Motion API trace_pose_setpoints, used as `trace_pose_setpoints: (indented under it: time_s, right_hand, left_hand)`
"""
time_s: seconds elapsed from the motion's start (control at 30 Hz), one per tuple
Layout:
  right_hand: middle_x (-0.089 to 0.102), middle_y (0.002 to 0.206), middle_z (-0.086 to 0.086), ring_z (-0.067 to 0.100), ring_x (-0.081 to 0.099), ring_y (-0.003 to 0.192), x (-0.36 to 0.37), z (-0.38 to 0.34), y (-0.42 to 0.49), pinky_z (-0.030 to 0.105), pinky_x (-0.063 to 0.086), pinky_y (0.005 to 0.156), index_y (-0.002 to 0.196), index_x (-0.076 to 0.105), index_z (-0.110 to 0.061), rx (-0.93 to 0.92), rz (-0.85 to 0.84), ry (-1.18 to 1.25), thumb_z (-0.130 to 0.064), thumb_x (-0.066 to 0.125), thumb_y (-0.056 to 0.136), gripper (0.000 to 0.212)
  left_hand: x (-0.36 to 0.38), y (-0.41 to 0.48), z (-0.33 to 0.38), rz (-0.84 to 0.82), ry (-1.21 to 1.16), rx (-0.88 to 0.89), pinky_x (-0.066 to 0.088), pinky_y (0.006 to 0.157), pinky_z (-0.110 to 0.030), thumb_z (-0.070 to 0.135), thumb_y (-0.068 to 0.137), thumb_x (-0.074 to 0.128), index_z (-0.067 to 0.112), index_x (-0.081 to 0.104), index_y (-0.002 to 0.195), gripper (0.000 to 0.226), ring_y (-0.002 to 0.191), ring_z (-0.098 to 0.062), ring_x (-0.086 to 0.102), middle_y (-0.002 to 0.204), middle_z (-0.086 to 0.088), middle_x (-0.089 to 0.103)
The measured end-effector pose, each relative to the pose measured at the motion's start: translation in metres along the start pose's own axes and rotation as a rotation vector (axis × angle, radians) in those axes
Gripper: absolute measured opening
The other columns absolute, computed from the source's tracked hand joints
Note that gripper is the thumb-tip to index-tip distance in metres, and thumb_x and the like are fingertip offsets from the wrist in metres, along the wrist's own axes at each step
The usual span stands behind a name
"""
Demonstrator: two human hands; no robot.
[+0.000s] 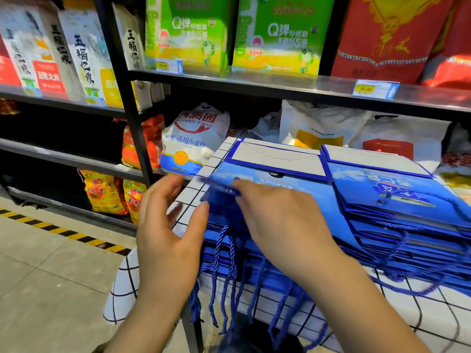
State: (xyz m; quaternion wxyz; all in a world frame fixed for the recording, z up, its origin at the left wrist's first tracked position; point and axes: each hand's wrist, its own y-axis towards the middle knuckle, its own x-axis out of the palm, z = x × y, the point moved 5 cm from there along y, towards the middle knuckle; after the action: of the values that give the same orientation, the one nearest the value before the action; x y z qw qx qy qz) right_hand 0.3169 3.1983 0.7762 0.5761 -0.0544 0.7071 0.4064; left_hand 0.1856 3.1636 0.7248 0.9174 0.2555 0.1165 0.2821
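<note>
Touching the blue bag (311,189), the right hand's (283,220) fingers (246,188) lie nearly straight.

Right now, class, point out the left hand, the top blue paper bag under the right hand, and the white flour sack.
left hand (165,225): head view, back of the hand.
blue paper bag (277,155): head view, its grey folded base panel.
white flour sack (193,138): head view, printed front.

Grid-cloth table (420,309), blue bag stack (265,171), 2nd stack (397,189)
</note>
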Motion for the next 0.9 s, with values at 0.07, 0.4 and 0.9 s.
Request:
trace_pose_setpoints:
  time_s: [0.07, 0.4, 0.9]
  right_hand:
    - [0.067, 0.071, 0.003, 0.031, 0.062, 0.061, -0.018, 0.008, 0.007, 0.028, 0.031, 0.048, 0.103, 0.058, -0.019, 0.088, 0.236, 0.000, -0.020, 0.047, 0.088, 0.019]
    - [0.060, 0.058, -0.008, 0.007, 0.055, 0.056, -0.061, 0.072, -0.020, 0.020, 0.047, 0.054, 0.077, 0.050, -0.013, 0.628, 1.017, 1.511, -0.002, 0.041, 0.093, 0.021]
    - [0.059, 0.047, -0.004, 0.022, 0.054, 0.047, -0.033, 0.107, -0.076, 0.027, 0.041, 0.054, 0.046, 0.055, -0.010, 0.843, 0.256, 0.349, -0.053, 0.066, 0.073, 0.052]
  left_hand:
    - [0.019, -0.003, 0.008, -0.146, -0.128, -0.106, 0.048, 0.086, -0.018, 0.033, 0.072, 0.063, 0.035, 0.058, 0.106, 0.034, 0.101, -0.001, 0.060, 0.107, 0.011, 0.066]
    - [0.090, 0.004, 0.061, -0.563, 0.347, 0.386, 0.006, 0.114, -0.029, 0.060, 0.068, 0.045, 0.051, 0.008, 0.139, 0.080, 0.141, -0.006, 0.008, 0.154, 0.017, 0.008]
    - [0.071, 0.019, -0.005, -1.113, 0.550, 0.178, 0.006, 0.111, -0.012, 0.025, 0.084, 0.065, 0.046, 0.031, 0.135, 0.064, 0.126, 0.017, 0.010, 0.144, 0.028, 0.020]
